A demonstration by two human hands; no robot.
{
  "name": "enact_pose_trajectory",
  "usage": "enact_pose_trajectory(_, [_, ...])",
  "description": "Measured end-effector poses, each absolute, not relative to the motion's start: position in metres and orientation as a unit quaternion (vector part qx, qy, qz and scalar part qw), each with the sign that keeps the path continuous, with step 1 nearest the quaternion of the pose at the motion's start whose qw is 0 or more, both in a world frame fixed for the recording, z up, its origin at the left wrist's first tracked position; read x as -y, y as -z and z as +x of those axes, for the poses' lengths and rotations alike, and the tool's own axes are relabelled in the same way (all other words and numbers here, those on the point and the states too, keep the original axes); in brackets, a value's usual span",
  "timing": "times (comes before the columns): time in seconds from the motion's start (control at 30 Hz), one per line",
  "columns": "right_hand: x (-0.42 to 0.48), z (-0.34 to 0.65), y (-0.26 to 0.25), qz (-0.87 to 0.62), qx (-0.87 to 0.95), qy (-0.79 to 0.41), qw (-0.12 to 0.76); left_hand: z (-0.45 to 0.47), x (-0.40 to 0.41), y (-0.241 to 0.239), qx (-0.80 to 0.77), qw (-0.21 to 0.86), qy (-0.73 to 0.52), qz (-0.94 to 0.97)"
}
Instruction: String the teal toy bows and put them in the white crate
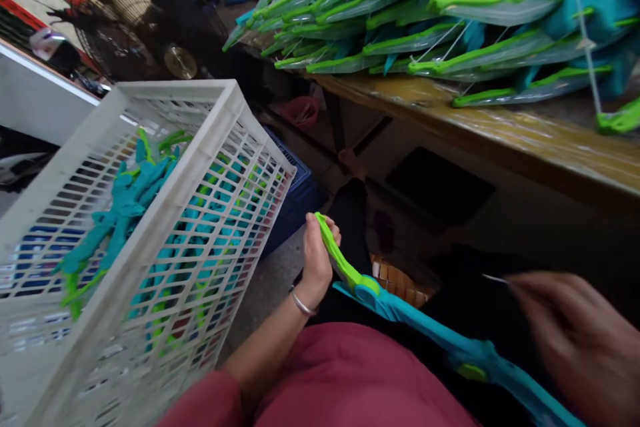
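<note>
My left hand (pixel 317 260) is closed round the bright green limb of a teal and green plastic toy bow (pixel 425 323). The bow slants across my lap, down to the lower right of the picture. Its far end runs out of view at the bottom edge. On the right, my right hand (pixel 575 333) is smeared by motion, its fingers pinched on a thin pale string (pixel 495 277). Where the string's other end lies, I cannot make out. This hand is above the bow's lower part and apart from it.
A white slatted plastic crate (pixel 225 147) on the left holds several teal and green pieces (pixel 127 193). Strung bows (pixel 480 7) pile up on a table with a wooden edge (pixel 490 130). Beside the crate sits a blue crate (pixel 300 203); a fan (pixel 107 7) stands behind.
</note>
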State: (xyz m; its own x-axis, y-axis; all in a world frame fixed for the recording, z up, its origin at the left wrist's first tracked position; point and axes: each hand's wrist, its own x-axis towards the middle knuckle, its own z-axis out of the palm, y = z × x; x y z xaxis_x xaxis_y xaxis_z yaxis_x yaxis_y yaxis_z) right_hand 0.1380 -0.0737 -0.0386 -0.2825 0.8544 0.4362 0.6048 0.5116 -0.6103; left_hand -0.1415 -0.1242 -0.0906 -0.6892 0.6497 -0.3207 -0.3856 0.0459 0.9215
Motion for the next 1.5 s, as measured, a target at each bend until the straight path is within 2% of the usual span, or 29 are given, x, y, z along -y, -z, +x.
enact_pose_trajectory(0.2, [0.093, 0.04, -0.006, -0.279, 0.806, -0.314, 0.416, -0.091, 0.157, 0.049, -0.478, 0.458, -0.726, 0.187])
enact_pose_trajectory(0.3, [0.113, 0.022, -0.019, -0.242, 0.805, -0.346, 0.417, -0.09, 0.168, 0.035, -0.45, 0.487, -0.722, 0.196])
enact_pose_trajectory(0.67, [0.128, 0.022, -0.025, -0.253, 0.822, -0.3, 0.413, -0.09, 0.178, 0.023, -0.462, 0.52, -0.66, 0.282])
enact_pose_trajectory(1.5, [0.136, 0.026, -0.022, -0.239, 0.822, -0.33, 0.398, -0.088, 0.174, 0.023, -0.349, 0.53, -0.709, 0.308])
